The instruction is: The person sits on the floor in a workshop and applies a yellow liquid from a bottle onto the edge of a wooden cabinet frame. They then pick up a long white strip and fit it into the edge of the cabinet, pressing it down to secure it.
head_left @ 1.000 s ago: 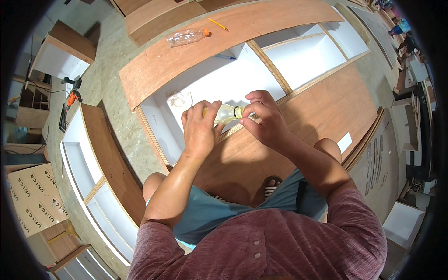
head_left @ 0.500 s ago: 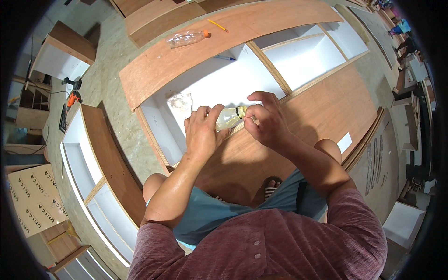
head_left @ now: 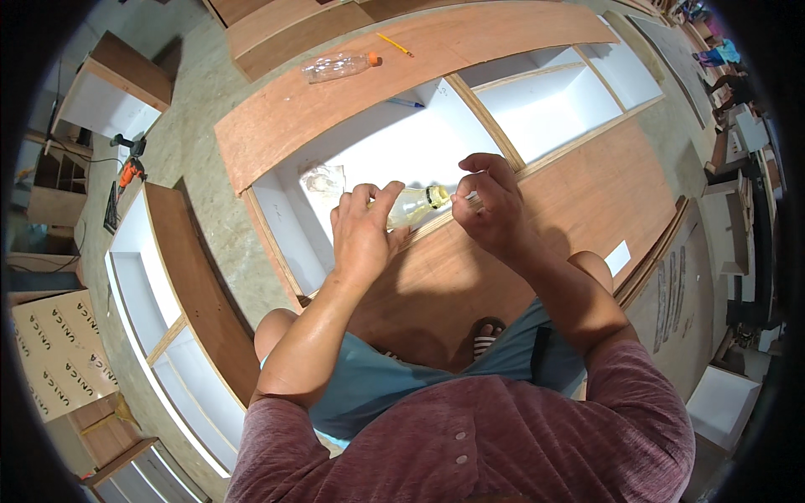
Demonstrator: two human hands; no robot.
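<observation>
My left hand (head_left: 365,230) is closed around a clear plastic bottle (head_left: 409,206), which lies tilted with its mouth to the right. Yellowish residue coats the bottle's neck, and a dark ring circles it. Just right of the mouth, a small gap away, my right hand (head_left: 495,205) has its thumb and index finger pinched together. Something small and pale shows by those fingers, too little to name. Both hands are over the near edge of a wooden cabinet frame (head_left: 478,126) with white inner compartments.
On the cabinet's far panel lie an orange-capped empty bottle (head_left: 340,67) and a yellow pencil (head_left: 394,44). A blue pen (head_left: 405,102) rests inside a compartment. Another cabinet (head_left: 197,285) stands to the left, near an orange power drill (head_left: 131,172). A white paper piece (head_left: 618,257) lies on the near panel.
My right hand has drawn back from the bottle's mouth, moving slightly right. The left hand keeps its hold on the bottle in nearly the same place.
</observation>
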